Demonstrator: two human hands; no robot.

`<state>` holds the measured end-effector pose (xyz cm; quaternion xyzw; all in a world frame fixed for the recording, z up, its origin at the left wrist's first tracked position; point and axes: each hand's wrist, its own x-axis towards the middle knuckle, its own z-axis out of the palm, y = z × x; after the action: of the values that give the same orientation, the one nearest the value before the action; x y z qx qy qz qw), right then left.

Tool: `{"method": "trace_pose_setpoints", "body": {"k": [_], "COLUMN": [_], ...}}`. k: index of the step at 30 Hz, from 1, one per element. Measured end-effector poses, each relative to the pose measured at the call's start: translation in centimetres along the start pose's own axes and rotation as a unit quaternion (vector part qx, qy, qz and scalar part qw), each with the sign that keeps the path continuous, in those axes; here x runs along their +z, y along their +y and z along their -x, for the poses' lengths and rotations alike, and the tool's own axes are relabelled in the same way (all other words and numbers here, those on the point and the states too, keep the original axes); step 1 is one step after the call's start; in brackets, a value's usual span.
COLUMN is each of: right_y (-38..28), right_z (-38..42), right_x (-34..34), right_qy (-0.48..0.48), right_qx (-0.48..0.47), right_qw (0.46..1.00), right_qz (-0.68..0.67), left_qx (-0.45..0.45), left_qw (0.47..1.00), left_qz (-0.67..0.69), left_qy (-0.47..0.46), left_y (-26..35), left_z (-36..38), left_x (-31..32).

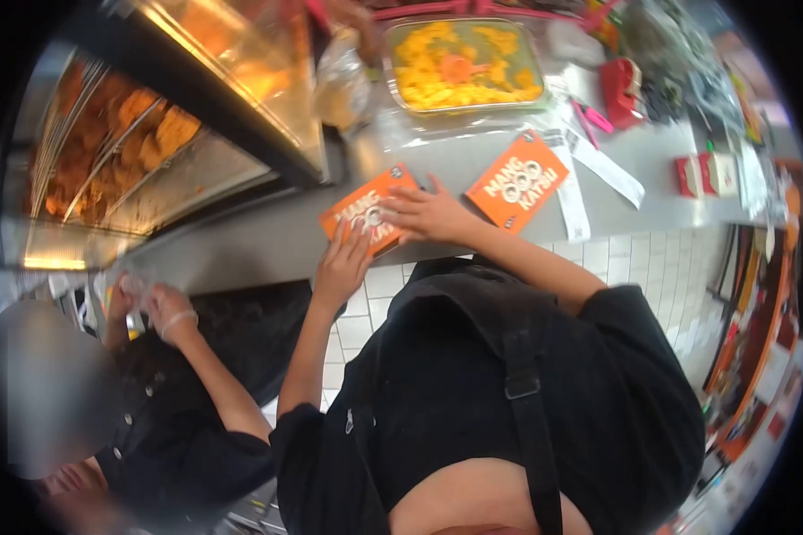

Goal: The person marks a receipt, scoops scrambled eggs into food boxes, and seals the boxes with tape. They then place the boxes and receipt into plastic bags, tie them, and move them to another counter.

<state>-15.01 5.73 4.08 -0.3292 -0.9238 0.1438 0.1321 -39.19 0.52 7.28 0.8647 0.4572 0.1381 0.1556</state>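
Observation:
On the steel counter, an orange cardboard box (pixel 342 217) with white "MANG KATSU" lettering lies under both my hands. My left hand (pixel 343 260) rests on its near edge, fingers stretched over the top; its thumb is not clearly visible. From the right, my right hand (pixel 424 212) lies across the lid with fingers extended and thumb apart. A second orange box (pixel 519 182) with the same print sits apart, to the right of my right hand. Both boxes look closed, and their contents are hidden.
A tray of yellow food (pixel 464 67) stands at the back. Pink-handled scissors (pixel 591 116) and paper receipts (pixel 604 169) lie to the right. A heated display case (pixel 152 152) with fried food borders the left. A co-worker's gloved hands (pixel 156 303) are close by at lower left.

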Motion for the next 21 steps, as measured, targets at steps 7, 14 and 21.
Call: {"method": "trace_pose_setpoints", "body": {"k": [7, 14, 21], "right_y": [0.7, 22.1, 33.1], "right_z": [1.7, 23.4, 27.8], "right_x": [-4.4, -17.0, -18.7], "right_qy": [-0.082, 0.385, 0.363], "right_qx": [-0.003, 0.466, 0.477], "right_qw": [0.997, 0.795, 0.752], "right_qz": [-0.001, -0.057, -0.273], "left_qx": [0.077, -0.122, -0.238], "left_qw": [0.996, 0.894, 0.588], "left_qz": [-0.012, 0.384, 0.749], "left_qy": [0.05, 0.194, -0.195], "left_y": [2.0, 17.9, 31.2], "left_z": [-2.7, -20.0, -40.7], "left_x": [2.6, 4.1, 18.0]}}
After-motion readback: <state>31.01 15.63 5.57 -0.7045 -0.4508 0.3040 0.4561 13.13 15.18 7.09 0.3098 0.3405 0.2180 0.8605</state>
